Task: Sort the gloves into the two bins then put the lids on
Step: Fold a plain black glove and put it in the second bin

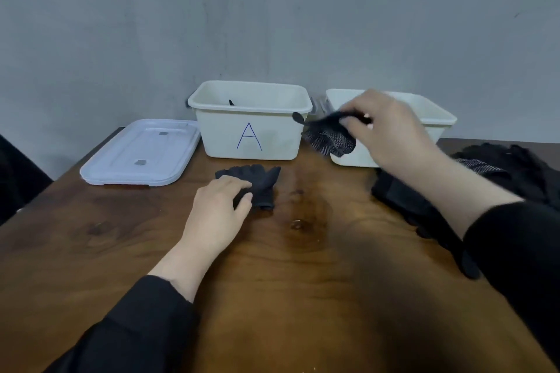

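Note:
Two white bins stand at the back of the wooden table: bin A (266, 150), marked with a blue letter, and a second bin (436, 113) to its right. A dark glove tip shows inside bin A. My right hand (391, 130) pinches a dotted black glove (330, 138) in the air, in front of the second bin's left end. My left hand (221, 206) grips a plain dark glove (260, 182) lying on the table in front of bin A. A heap of black gloves (512, 172) lies at the right, partly hidden by my right arm.
A white lid (142, 151) lies flat on the table left of bin A. A grey wall stands right behind the bins. More dark gloves (406, 200) spread under my right forearm toward the table's right edge. A dark shape sits at the far left edge.

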A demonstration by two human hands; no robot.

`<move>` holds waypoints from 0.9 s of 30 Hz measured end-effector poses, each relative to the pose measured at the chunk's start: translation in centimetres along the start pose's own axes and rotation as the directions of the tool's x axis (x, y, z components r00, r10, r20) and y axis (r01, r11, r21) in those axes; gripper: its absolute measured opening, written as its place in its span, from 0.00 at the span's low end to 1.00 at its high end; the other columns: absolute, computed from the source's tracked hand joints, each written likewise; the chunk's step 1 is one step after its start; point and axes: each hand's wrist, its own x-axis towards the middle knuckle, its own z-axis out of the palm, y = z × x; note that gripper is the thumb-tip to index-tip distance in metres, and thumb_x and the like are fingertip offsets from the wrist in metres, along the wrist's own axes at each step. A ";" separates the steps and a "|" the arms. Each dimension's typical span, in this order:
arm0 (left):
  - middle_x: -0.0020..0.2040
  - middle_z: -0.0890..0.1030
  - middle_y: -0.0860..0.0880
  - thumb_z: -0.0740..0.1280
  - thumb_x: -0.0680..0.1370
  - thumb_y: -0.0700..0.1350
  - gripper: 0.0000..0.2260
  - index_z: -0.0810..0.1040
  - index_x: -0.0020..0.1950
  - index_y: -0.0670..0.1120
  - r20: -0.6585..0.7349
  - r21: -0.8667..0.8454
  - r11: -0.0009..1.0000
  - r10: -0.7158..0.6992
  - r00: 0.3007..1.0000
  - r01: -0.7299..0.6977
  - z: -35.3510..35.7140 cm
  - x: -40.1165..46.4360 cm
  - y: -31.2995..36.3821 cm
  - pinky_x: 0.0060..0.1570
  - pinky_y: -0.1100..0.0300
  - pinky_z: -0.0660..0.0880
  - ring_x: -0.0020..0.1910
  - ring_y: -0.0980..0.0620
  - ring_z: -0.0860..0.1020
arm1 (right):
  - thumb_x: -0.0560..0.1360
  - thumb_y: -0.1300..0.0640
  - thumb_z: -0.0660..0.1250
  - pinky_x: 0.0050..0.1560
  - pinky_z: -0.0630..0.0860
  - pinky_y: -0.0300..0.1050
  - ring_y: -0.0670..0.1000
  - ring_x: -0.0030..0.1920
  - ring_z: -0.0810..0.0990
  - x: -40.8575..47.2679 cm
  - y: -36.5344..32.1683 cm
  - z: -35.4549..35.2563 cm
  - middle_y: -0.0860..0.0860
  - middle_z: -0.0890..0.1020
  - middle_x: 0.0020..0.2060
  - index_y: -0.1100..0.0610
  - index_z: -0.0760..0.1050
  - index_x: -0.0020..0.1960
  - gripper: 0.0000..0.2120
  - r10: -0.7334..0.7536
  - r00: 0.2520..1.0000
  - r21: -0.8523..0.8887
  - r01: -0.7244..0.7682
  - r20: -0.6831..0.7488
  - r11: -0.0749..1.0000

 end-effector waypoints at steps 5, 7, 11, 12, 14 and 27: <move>0.59 0.81 0.54 0.65 0.81 0.44 0.10 0.81 0.61 0.50 0.006 -0.024 0.999 0.039 0.999 -0.039 0.3 0.0 0.1 0.63 0.51 0.70 0.60 0.51 0.76 | 0.80 0.48 0.67 0.62 0.73 0.54 0.49 0.57 0.75 -10.6 0.2 6.6 0.45 0.78 0.57 0.49 0.80 0.62 0.12 -0.061 0.929 -0.106 0.106 0.364 0.989; 0.58 0.81 0.55 0.64 0.81 0.43 0.10 0.81 0.60 0.50 0.029 -0.021 0.996 0.082 0.996 -0.081 0.5 -0.1 0.4 0.61 0.53 0.70 0.58 0.53 0.76 | 0.80 0.42 0.64 0.68 0.68 0.48 0.43 0.62 0.71 -13.5 0.1 7.9 0.40 0.75 0.61 0.47 0.77 0.66 0.18 0.027 0.900 -0.074 0.006 0.435 0.997; 0.64 0.77 0.56 0.63 0.82 0.48 0.12 0.79 0.64 0.53 0.162 0.037 0.985 0.163 0.973 -0.171 1.3 -0.2 1.5 0.67 0.53 0.66 0.63 0.54 0.73 | 0.80 0.42 0.64 0.67 0.69 0.41 0.39 0.63 0.71 -14.3 0.6 8.2 0.36 0.75 0.60 0.46 0.78 0.65 0.17 0.119 0.934 0.014 -0.131 0.336 0.991; 0.67 0.75 0.57 0.61 0.83 0.51 0.14 0.78 0.67 0.54 0.212 0.080 0.981 0.157 0.965 -0.178 1.6 -0.3 1.7 0.69 0.53 0.64 0.66 0.55 0.71 | 0.80 0.43 0.65 0.67 0.69 0.40 0.39 0.62 0.71 -14.3 0.6 8.2 0.36 0.75 0.59 0.46 0.79 0.64 0.16 0.118 0.934 0.006 -0.127 0.338 0.992; 0.71 0.72 0.57 0.58 0.83 0.54 0.16 0.75 0.70 0.56 0.272 0.156 0.974 0.117 0.955 -0.164 2.1 -0.3 1.6 0.71 0.53 0.61 0.70 0.56 0.68 | 0.81 0.44 0.64 0.64 0.69 0.34 0.39 0.61 0.71 -14.3 0.3 8.5 0.37 0.75 0.58 0.48 0.80 0.63 0.15 0.102 0.932 -0.003 -0.107 0.347 0.994; 0.65 0.75 0.60 0.56 0.83 0.58 0.16 0.79 0.65 0.59 0.325 0.030 0.935 0.325 0.888 -0.353 4.1 -1.9 6.0 0.69 0.54 0.63 0.64 0.60 0.71 | 0.83 0.50 0.62 0.58 0.74 0.48 0.43 0.52 0.75 -14.6 0.6 8.6 0.41 0.80 0.50 0.49 0.82 0.54 0.11 0.159 0.949 0.059 -0.182 0.271 0.982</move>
